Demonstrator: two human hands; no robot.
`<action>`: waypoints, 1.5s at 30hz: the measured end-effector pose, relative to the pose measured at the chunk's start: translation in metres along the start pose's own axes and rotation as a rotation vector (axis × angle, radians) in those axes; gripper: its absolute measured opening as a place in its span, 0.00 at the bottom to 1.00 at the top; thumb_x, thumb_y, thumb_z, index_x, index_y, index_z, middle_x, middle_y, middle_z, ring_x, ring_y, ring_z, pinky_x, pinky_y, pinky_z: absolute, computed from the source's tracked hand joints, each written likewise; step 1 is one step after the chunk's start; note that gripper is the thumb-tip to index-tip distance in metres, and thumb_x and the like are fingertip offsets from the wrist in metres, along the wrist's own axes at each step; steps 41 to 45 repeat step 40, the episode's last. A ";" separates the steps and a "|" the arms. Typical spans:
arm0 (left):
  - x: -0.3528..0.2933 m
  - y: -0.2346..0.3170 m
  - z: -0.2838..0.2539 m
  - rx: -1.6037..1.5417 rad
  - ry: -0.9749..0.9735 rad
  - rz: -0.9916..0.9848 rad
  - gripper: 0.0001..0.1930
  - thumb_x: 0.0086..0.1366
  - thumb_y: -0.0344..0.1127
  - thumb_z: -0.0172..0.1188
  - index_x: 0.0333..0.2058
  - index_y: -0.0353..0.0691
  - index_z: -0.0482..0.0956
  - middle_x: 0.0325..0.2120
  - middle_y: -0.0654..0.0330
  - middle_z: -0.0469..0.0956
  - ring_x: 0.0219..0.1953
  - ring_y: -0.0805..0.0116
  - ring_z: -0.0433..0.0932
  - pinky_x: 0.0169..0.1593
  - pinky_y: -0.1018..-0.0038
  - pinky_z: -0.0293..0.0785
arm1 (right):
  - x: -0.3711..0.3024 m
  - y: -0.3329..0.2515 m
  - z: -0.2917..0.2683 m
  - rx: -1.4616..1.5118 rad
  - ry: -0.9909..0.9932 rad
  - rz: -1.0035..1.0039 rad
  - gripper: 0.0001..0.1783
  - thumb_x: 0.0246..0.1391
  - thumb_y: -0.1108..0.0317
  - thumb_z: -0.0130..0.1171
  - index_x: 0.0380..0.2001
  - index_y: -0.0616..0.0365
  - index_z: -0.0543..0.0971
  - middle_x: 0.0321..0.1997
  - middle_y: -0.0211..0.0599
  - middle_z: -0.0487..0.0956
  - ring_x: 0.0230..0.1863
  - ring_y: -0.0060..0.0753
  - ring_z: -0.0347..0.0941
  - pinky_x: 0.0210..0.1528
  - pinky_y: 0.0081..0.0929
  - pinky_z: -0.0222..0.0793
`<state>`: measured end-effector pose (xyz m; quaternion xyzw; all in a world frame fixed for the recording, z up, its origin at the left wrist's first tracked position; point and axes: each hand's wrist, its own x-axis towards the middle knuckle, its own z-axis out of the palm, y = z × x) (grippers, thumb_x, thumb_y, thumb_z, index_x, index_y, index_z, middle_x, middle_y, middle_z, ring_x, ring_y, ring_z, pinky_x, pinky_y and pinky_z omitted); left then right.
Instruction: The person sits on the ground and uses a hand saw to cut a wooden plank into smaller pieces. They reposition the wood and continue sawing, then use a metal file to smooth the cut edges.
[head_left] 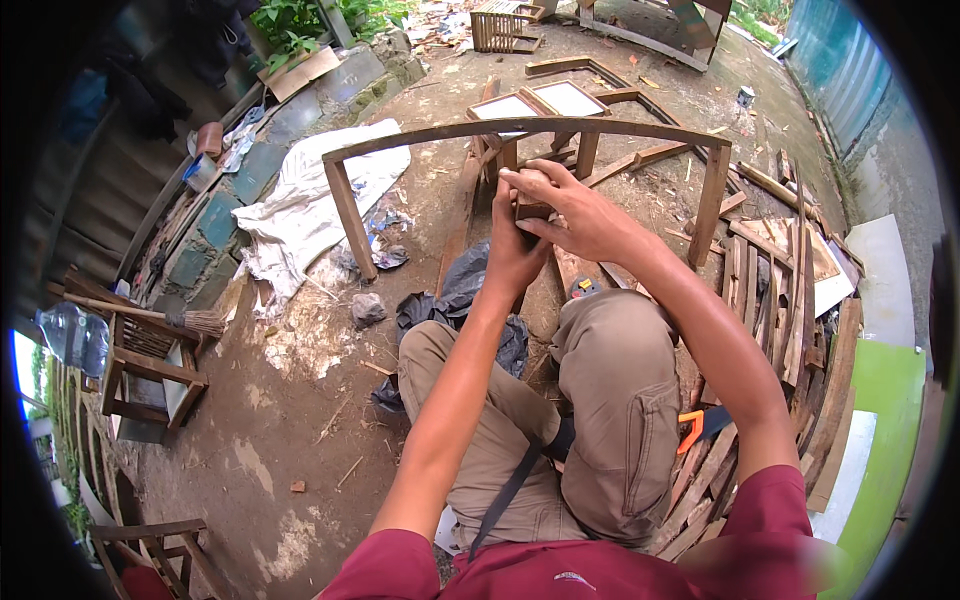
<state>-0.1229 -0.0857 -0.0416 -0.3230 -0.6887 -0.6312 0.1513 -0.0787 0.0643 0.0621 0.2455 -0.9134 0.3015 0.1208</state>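
Both hands meet in front of me, over the near side of a wooden frame. My left hand (512,245) is closed round a small brown piece of wood (534,209) from the left and below. From the right, my right hand (585,212) closes over the same piece, fingers bent across its top and thumb along the near side. Part of the piece is hidden by the fingers. Just beyond stands the wooden frame (440,130), a long bar on upright legs. A tape measure (583,287) lies beyond my right knee.
Black plastic sheeting (462,290) lies beside my left knee. An orange-handled saw (690,430) rests at my right, by piled wooden strips (820,400). White cloth (320,185) is spread at the left, near a wooden chair (150,365) and broom (200,321). Further wooden frames (575,65) lie ahead.
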 end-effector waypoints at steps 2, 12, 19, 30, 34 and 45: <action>0.003 0.018 -0.005 -0.070 0.027 0.009 0.50 0.57 0.23 0.68 0.72 0.34 0.44 0.59 0.47 0.66 0.57 0.57 0.73 0.58 0.65 0.72 | 0.000 -0.018 0.001 -0.074 0.071 -0.021 0.33 0.59 0.51 0.64 0.67 0.38 0.70 0.69 0.56 0.65 0.58 0.61 0.74 0.60 0.47 0.71; -0.016 0.054 -0.046 0.656 0.019 0.301 0.50 0.53 0.28 0.71 0.70 0.29 0.49 0.59 0.40 0.64 0.58 0.38 0.66 0.63 0.54 0.66 | -0.008 -0.098 -0.019 -0.195 -0.031 0.240 0.44 0.52 0.47 0.70 0.61 0.69 0.69 0.57 0.62 0.76 0.58 0.61 0.73 0.61 0.45 0.69; -0.022 0.055 -0.039 0.442 -0.057 0.219 0.55 0.50 0.35 0.76 0.71 0.33 0.50 0.58 0.44 0.66 0.60 0.44 0.66 0.63 0.54 0.65 | -0.003 -0.086 -0.021 -0.156 -0.088 0.251 0.43 0.46 0.48 0.75 0.53 0.73 0.72 0.48 0.65 0.78 0.54 0.62 0.75 0.55 0.46 0.70; 0.038 -0.038 -0.118 0.570 -0.487 -0.445 0.42 0.54 0.56 0.74 0.63 0.40 0.72 0.61 0.50 0.73 0.64 0.53 0.71 0.66 0.58 0.69 | 0.039 0.022 -0.021 -0.485 -0.305 0.240 0.42 0.48 0.36 0.69 0.45 0.68 0.75 0.45 0.56 0.81 0.48 0.57 0.80 0.49 0.47 0.77; 0.066 -0.075 -0.150 0.543 -0.468 -0.510 0.36 0.59 0.53 0.71 0.60 0.38 0.75 0.60 0.48 0.74 0.63 0.52 0.73 0.65 0.59 0.69 | 0.044 0.051 0.022 -0.446 -0.283 0.240 0.39 0.47 0.41 0.72 0.46 0.68 0.74 0.44 0.55 0.81 0.48 0.57 0.81 0.49 0.45 0.78; 0.111 -0.090 -0.115 0.451 -0.508 -0.449 0.32 0.62 0.51 0.68 0.59 0.38 0.75 0.60 0.45 0.74 0.62 0.54 0.74 0.65 0.60 0.69 | 0.020 0.093 0.032 -0.446 -0.336 0.327 0.36 0.46 0.52 0.75 0.48 0.66 0.70 0.44 0.55 0.81 0.47 0.57 0.82 0.48 0.44 0.80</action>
